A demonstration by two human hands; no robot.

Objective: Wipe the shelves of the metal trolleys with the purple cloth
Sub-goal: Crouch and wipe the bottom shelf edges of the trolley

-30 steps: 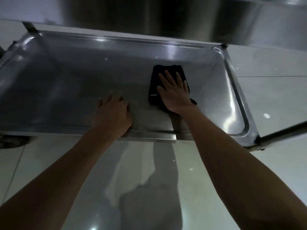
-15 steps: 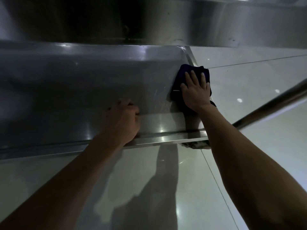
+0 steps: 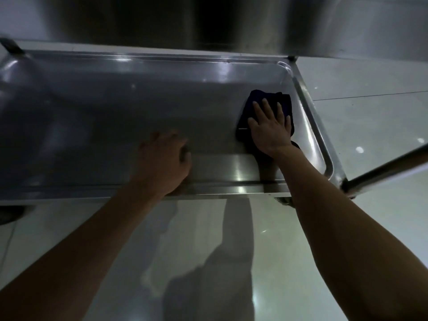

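The lowest shelf of the metal trolley is a shallow steel tray seen from above. A dark purple cloth lies on it near the right end, just inside the right rim. My right hand presses flat on the cloth with fingers spread and straight, covering most of it. My left hand rests on the shelf's near edge at the middle, fingers curled, with nothing in it; it is blurred.
The shelf above overhangs the back of the tray. A trolley post slants out from the near right corner. A castor shows at the left edge. Glossy pale floor tiles lie in front and to the right.
My right hand has slid the cloth from the middle of the shelf to its right end. My left hand has stayed on the near edge. The view has swung.
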